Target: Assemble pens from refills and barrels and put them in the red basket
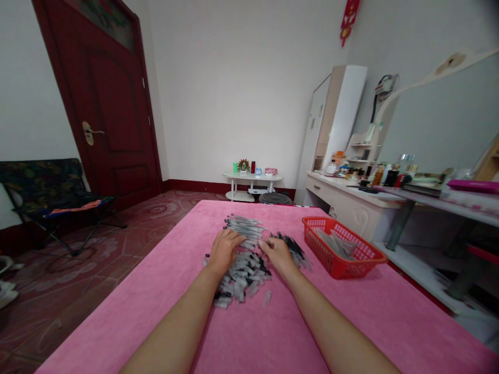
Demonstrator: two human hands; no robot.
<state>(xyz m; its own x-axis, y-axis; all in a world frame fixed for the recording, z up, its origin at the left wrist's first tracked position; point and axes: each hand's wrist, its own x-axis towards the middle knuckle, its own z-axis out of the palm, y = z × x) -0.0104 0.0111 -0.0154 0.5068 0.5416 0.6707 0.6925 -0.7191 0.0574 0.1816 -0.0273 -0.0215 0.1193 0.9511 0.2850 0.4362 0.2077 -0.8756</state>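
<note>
Over the pink-covered table (163, 311), my left hand (225, 249) is closed, fingertips pinching what looks like a clear pen (251, 243). Its other end meets the pinched fingers of my right hand (277, 253); the small end piece there is hidden. Just beyond my hands lies a row of clear pens (245, 224), side by side. Below and between my wrists spreads a loose heap of clear and black pen caps (241, 275). Beside my right hand, thin black-ended pen parts (292, 244) lie in a bundle, partly covered by that hand.
A red plastic basket (339, 270) holding clear slender pieces (337, 244) stands on the right of the table. Beyond the table are a low white stand (253, 177) and a cluttered dresser (343, 197). A folding chair (58, 197) stands left, near a dark red door (105, 104).
</note>
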